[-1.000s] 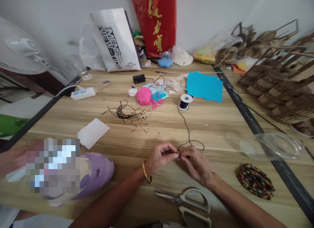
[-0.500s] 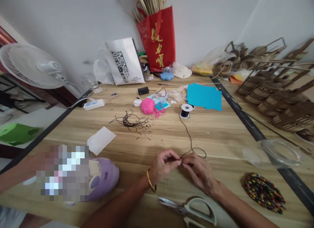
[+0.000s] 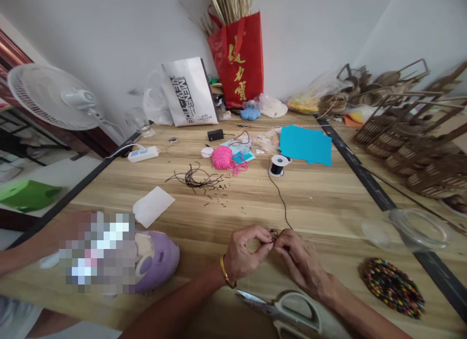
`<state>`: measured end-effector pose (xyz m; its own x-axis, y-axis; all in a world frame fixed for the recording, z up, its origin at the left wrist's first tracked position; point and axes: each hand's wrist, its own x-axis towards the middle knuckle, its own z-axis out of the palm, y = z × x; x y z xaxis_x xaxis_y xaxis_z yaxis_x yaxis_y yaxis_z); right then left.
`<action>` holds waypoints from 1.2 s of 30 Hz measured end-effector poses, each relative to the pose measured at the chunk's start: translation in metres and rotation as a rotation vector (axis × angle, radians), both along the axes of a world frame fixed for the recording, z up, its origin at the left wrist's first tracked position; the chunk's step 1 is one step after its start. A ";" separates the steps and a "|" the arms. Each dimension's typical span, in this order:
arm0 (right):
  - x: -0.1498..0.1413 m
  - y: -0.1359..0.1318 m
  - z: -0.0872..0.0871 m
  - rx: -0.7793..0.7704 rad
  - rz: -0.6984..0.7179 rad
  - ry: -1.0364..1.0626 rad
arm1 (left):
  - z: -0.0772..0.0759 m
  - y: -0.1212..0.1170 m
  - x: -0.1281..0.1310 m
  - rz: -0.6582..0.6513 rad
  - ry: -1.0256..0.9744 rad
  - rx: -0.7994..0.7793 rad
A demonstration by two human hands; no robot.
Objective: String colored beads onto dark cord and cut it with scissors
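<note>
My left hand (image 3: 248,254) is closed in a pinch on a thin dark cord (image 3: 280,198), thumb and forefinger meeting at its end. Right beside it, my right hand (image 3: 301,263) pinches the same cord, the fingertips of both hands nearly touching. A few small coloured beads (image 3: 273,233) show just beyond the fingertips; how they sit on the cord is partly hidden. From there the cord runs up the table to a white spool (image 3: 278,165) wound with dark cord. Open-bladed scissors (image 3: 280,310) with pale handles lie below my hands. A coil of multicoloured beads (image 3: 394,288) rests at the right.
Dark cord pieces (image 3: 197,177) and clippings lie mid-table, near pink yarn (image 3: 222,157) and blue sheets (image 3: 305,145). Another person's arm (image 3: 40,241) reaches in at left by a purple object (image 3: 160,261). Woven baskets (image 3: 430,149) stand at right, a clear plastic container (image 3: 419,227) nearer.
Coloured beads now show between my fingertips. The cord loop beside my right hand is no longer visible, and the cord runs straighter to my fingers. The whole view has shifted slightly.
</note>
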<state>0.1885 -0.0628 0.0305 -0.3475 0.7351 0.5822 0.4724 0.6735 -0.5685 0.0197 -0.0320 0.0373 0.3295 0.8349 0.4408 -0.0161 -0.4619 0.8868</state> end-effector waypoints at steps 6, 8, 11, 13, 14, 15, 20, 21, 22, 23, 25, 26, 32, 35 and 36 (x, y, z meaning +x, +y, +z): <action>-0.001 0.001 -0.001 0.009 0.005 0.043 | -0.001 0.004 -0.003 -0.054 -0.032 -0.195; 0.000 0.002 -0.003 0.011 0.008 0.041 | -0.003 0.006 -0.004 -0.073 -0.052 -0.282; 0.002 0.003 -0.006 0.021 -0.005 0.028 | -0.003 0.006 -0.004 -0.080 -0.057 -0.310; 0.003 0.003 -0.008 0.025 -0.026 0.011 | -0.003 0.005 -0.003 -0.074 -0.049 -0.294; 0.004 0.003 -0.009 0.029 -0.032 0.002 | -0.003 0.005 -0.003 -0.069 -0.043 -0.284; 0.005 0.003 -0.009 0.032 -0.034 -0.011 | -0.003 0.005 -0.003 -0.067 -0.036 -0.272; 0.006 0.004 -0.007 0.043 -0.049 -0.040 | -0.004 0.004 -0.002 -0.057 0.004 -0.222; 0.005 0.004 -0.007 0.044 -0.056 -0.034 | -0.005 0.004 -0.002 -0.058 0.009 -0.220; 0.005 0.004 -0.006 0.047 -0.062 -0.026 | -0.005 0.004 -0.002 -0.061 0.011 -0.220; 0.005 0.004 -0.007 0.047 -0.068 -0.021 | -0.005 0.004 -0.002 -0.064 0.009 -0.217; 0.005 0.004 -0.007 0.049 -0.065 -0.020 | -0.006 0.004 -0.002 -0.062 0.002 -0.200; 0.004 0.004 -0.007 0.049 -0.056 -0.024 | -0.005 0.004 -0.002 -0.058 0.000 -0.186; 0.003 0.002 -0.003 0.057 -0.010 -0.039 | -0.001 0.002 -0.001 -0.032 0.030 -0.096; 0.001 0.002 0.001 0.072 -0.011 -0.042 | 0.000 0.001 -0.001 -0.029 0.033 -0.071; 0.000 0.002 0.001 0.077 -0.007 -0.037 | 0.000 0.002 -0.001 -0.033 0.035 -0.074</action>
<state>0.1888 -0.0611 0.0318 -0.3649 0.6915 0.6235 0.4973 0.7109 -0.4974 0.0183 -0.0302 0.0374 0.3712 0.8535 0.3657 0.0017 -0.3945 0.9189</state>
